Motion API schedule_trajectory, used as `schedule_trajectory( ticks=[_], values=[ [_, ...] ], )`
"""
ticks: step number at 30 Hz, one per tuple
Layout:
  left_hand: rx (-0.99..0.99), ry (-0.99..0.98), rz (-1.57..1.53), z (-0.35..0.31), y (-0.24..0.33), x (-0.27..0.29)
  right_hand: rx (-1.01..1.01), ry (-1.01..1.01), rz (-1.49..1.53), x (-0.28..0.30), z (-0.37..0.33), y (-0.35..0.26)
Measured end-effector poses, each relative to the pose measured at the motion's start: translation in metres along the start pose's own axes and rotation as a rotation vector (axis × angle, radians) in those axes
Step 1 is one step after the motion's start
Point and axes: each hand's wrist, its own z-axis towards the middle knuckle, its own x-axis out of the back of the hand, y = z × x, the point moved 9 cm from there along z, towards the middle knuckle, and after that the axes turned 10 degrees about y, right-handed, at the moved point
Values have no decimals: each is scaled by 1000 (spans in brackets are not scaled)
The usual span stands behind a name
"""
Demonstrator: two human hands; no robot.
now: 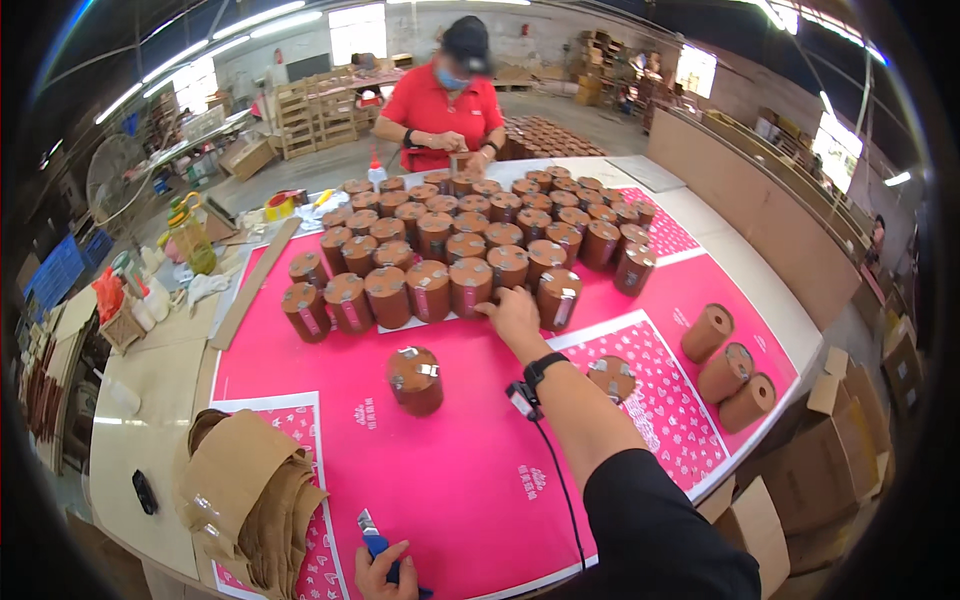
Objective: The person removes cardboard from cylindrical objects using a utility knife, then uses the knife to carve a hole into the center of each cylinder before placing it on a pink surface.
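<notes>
My left hand, at the lower edge, is closed round a utility knife with a blue handle, its silver blade pointing away from me. My right hand reaches to the front row of standing brown cylinders. Its thumb and fingers are apart, and the thumb touches the lower side of one brown cylinder; some fingertips are hidden. Just right of this hand stands another brown cylinder with a shiny strip. A single cylinder with silver tape on top stands nearer me on the pink sheet.
A stack of brown paper lies at the near left, by a small black object. Three cylinders are at the right, near a taped brown disc. Across the table a person in red handles something. Cardboard boxes stand beyond the right edge.
</notes>
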Motion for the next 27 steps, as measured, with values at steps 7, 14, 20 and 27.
schedule_trajectory(
  ticks=[7,14,20,27],
  values=[
    [81,-29,84,-9,-30,6,332,-274,310,103,-94,-121],
    [229,-90,80,-14,-44,4,199,330,-321,345,-67,59],
    [286,162,-342,-9,-32,6,-285,-63,-523,342,-2,269],
    [340,9,-116,-35,-17,29,43,194,-654,356,-10,181]
  ],
)
